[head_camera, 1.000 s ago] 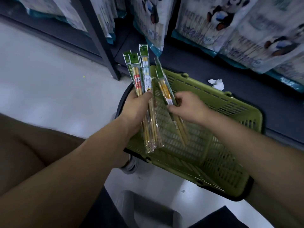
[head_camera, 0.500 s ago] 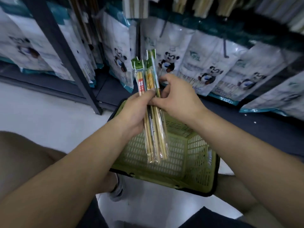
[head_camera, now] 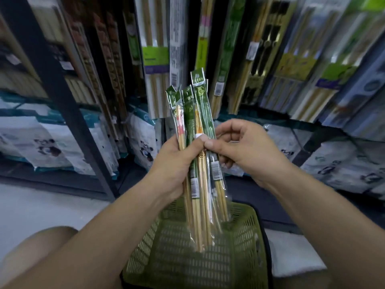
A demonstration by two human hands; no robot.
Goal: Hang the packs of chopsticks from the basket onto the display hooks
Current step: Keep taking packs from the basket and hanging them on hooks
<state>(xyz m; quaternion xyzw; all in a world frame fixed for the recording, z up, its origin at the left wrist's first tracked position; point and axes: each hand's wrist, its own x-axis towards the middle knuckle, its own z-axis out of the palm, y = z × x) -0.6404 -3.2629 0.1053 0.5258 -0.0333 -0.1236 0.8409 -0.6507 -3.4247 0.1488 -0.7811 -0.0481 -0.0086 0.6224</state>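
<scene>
Packs of chopsticks (head_camera: pixel 199 113) stood fanned, gripped by the left hand (head_camera: pixel 175 163), fingers hidden behind them; the right hand (head_camera: pixel 245 149) pinched one pack; the basket (head_camera: pixel 246 247) below was partly cut off

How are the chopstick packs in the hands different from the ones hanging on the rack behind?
The held packs are slim clear sleeves with small green tops; the hanging packs look wider, several with big card labels. The held packs are bunched and fanned out, gripped by the left hand and pinched by the right hand; the hanging packs hang side by side in rows. Both hold long chopsticks.
</scene>
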